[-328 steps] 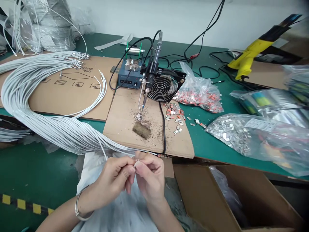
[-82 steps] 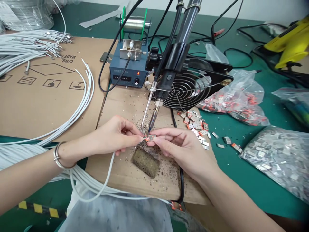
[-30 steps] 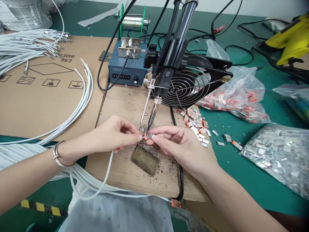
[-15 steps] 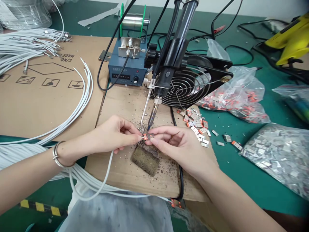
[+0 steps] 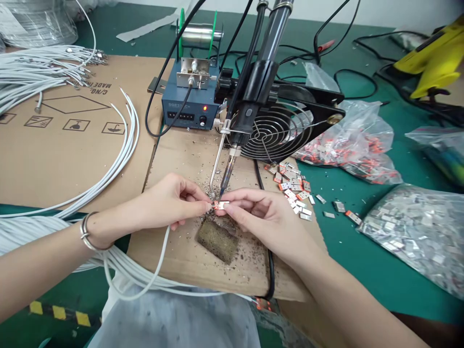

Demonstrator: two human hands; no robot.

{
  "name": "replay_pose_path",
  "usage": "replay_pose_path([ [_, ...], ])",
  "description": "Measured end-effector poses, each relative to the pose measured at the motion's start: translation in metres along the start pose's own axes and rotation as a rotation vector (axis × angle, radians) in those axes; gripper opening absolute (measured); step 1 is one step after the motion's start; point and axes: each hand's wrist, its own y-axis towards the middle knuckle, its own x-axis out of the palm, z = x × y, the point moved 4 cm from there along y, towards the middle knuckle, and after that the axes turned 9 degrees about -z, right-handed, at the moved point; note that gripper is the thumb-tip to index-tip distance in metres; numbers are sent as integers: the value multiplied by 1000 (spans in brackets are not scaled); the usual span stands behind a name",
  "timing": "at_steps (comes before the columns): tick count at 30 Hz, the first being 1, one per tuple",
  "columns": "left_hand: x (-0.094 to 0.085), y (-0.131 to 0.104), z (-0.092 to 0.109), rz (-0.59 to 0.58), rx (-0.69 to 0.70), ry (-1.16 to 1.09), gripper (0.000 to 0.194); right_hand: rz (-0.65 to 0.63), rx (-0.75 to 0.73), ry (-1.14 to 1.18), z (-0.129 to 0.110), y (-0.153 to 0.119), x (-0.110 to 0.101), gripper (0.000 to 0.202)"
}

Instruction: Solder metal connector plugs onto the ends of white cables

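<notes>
My left hand [image 5: 174,200] pinches the end of a white cable [image 5: 163,253], which loops down below the wrist. Between the thumb and forefinger of my right hand [image 5: 270,215] is a small USB connector [image 5: 221,205], metal with an orange part. Cable end and connector meet under the tip of a clamped soldering iron [image 5: 227,174]. A thin bent solder feed tube [image 5: 216,166] comes down beside the iron to the same spot. My fingertips hide part of the joint. Just below lies a dirty brown sponge [image 5: 217,240] on the cardboard.
A blue solder feeder [image 5: 188,108] with a solder spool [image 5: 197,36] stands behind. Right of it are a fan [image 5: 268,135], loose connectors [image 5: 293,186] and a bag of metal shells [image 5: 416,232]. Bundled white cables [image 5: 32,67] lie at left. A black cord [image 5: 270,270] crosses the cardboard.
The red light on the solder feeder is now lit. The connector has turned slightly and its metal face looks brighter. Both hands stay almost in place.
</notes>
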Motion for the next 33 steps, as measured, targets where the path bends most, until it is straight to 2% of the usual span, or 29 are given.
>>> replay_pose_path([
  [22,-1,-2,3,-17,-17,-43,10,-92,23,171,3,-2,-4,8],
  [33,-1,-1,0,1,-25,7,13,-9,40,107,-1,-2,-1,9],
])
